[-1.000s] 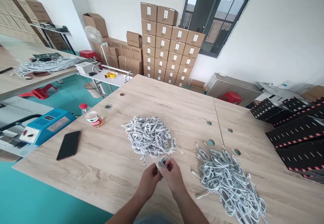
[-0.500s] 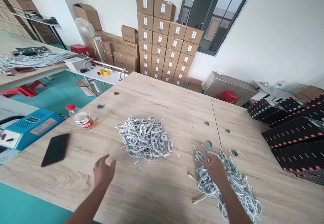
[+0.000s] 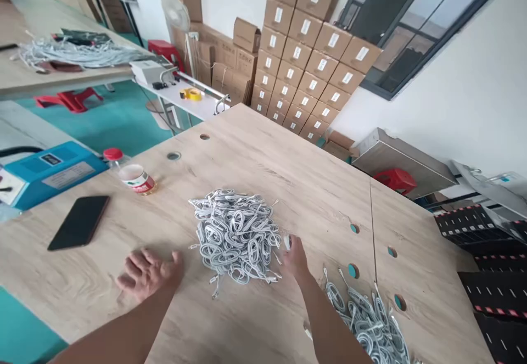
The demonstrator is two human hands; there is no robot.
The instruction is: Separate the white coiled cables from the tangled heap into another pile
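Observation:
A heap of coiled white cables (image 3: 230, 238) lies in the middle of the wooden table. My right hand (image 3: 295, 257) is closed at the right edge of this heap, with a bit of white coiled cable (image 3: 287, 242) showing at its fingertips; the rest of that cable is hidden by the hand. My left hand (image 3: 150, 273) rests on the table left of the heap, palm turned up, fingers loosely apart and holding nothing. A second pile of white cables (image 3: 370, 320) sits at the lower right, partly covered by my right forearm.
A black phone (image 3: 79, 222) and a drink bottle with a red cap (image 3: 134, 176) are on the table's left side. Beyond them stands a blue machine (image 3: 53, 174). Black trays (image 3: 492, 295) line the right edge. Stacked cartons (image 3: 304, 56) stand behind the table (image 3: 288, 166).
My right hand has moved left from the right-hand pile to the edge of the middle heap. My left hand has turned palm up and lowered onto the table. The camera view has shifted.

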